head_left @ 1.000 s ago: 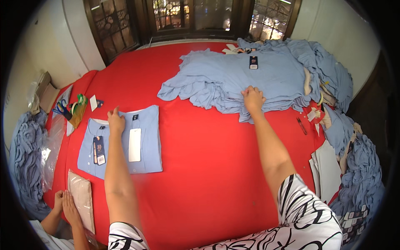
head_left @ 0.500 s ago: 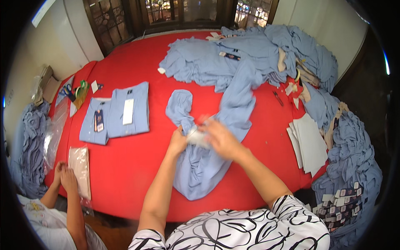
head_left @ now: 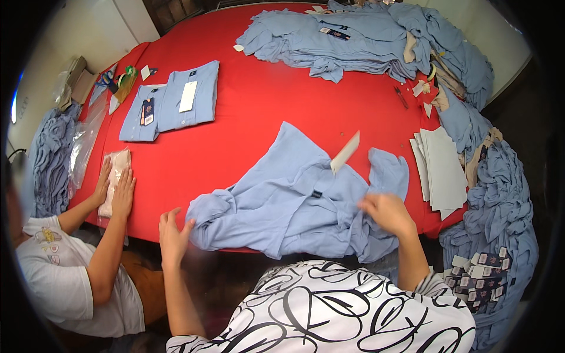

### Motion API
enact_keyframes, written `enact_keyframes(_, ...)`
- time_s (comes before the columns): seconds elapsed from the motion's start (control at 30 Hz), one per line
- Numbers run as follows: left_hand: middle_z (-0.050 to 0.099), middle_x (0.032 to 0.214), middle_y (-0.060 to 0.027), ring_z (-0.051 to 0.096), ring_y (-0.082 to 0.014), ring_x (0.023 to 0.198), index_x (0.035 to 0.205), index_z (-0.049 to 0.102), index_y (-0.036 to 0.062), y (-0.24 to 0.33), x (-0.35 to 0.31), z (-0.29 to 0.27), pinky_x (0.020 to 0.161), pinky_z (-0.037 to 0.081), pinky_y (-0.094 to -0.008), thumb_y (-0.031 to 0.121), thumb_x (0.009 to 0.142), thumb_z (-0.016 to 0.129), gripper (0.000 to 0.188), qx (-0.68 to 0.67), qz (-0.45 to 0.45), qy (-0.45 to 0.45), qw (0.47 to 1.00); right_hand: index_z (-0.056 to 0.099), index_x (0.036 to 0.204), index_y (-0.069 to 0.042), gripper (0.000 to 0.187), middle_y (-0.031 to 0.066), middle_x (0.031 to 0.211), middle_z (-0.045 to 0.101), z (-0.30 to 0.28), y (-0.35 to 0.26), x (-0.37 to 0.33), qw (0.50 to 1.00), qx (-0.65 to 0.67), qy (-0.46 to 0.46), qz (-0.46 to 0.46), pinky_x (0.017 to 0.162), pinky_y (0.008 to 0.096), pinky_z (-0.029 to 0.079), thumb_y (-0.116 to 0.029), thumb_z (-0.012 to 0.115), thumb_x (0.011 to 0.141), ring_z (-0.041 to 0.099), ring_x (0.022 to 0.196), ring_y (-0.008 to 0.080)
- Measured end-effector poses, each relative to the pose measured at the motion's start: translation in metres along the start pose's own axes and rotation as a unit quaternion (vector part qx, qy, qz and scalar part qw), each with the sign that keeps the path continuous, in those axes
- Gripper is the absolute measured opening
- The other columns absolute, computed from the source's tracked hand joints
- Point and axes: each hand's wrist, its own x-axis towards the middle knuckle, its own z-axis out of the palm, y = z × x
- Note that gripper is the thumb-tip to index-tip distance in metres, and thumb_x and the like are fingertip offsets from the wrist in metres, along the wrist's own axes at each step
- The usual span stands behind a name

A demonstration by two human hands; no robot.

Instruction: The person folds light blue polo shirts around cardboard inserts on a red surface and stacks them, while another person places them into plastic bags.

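Observation:
A light blue shirt (head_left: pixel 282 194) lies loosely spread and creased along the near edge of the red table, part of it hanging over the edge. From its neck area a white hang tag (head_left: pixel 346 153) stands up at a tilt, near a small dark neck label (head_left: pixel 317 194). My left hand (head_left: pixel 174 238) is beside the bunched cloth at the shirt's left end, fingers apart and nothing held. At the right side, my right hand (head_left: pixel 388 213) has its fingers closed on the shirt's fabric.
Two folded blue shirts (head_left: pixel 188 97) lie at left. A co-worker's hands (head_left: pixel 122 191) press on a wrapped beige packet (head_left: pixel 119 160). Blue garments (head_left: pixel 335 44) are heaped at the back and right. White sheets (head_left: pixel 442 165) lie at right, with red-handled snippers (head_left: pixel 401 97) beyond them.
The shirt, upright and bunched between both hands before, is now spread sideways nearer me. My hands have moved apart, and the left has let go. The co-worker's hands now lie flat on the packet.

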Motion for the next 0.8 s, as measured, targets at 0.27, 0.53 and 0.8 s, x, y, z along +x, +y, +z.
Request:
enact_keyframes(0.27,0.065,0.116,-0.0226,0.062,-0.0338,0.110,0.128,0.056,0.0009,0.032,-0.011,0.052,0.095,0.046,-0.0397,0.027,0.088,0.069,0.049,-0.100,-0.029,-0.019,0.994,0.063,0.122,-0.006,0.031,0.0145,0.123,0.058,0.065,-0.088,0.206,0.903,0.082,0.320,-0.275,0.091,0.0422,0.050,-0.006,0.052,0.093,0.060,0.107,0.0351)
enact_keyframes(0.53,0.050,0.140,-0.0172,0.051,-0.0268,0.125,0.144,0.041,-0.0023,-0.039,-0.050,-0.137,0.110,0.038,-0.0387,0.005,0.099,0.051,0.047,-0.369,0.066,0.501,0.780,0.066,0.086,-0.004,0.012,0.0106,0.104,0.063,-0.055,0.017,0.068,0.911,0.185,0.249,-0.271,0.087,0.0367,0.046,-0.014,0.064,0.079,0.058,0.102,0.0263)
enact_keyframes(0.8,0.060,0.125,-0.0155,0.060,-0.0226,0.111,0.133,0.053,-0.0030,0.092,0.102,-0.238,0.100,0.045,-0.0342,0.006,0.095,0.049,0.039,-0.270,0.334,0.152,0.890,0.064,0.104,-0.002,0.020,0.0118,0.087,0.065,-0.187,0.049,-0.014,0.793,0.388,0.293,-0.368,0.072,0.0257,0.048,-0.017,0.063,0.091,0.062,0.081,0.0162)
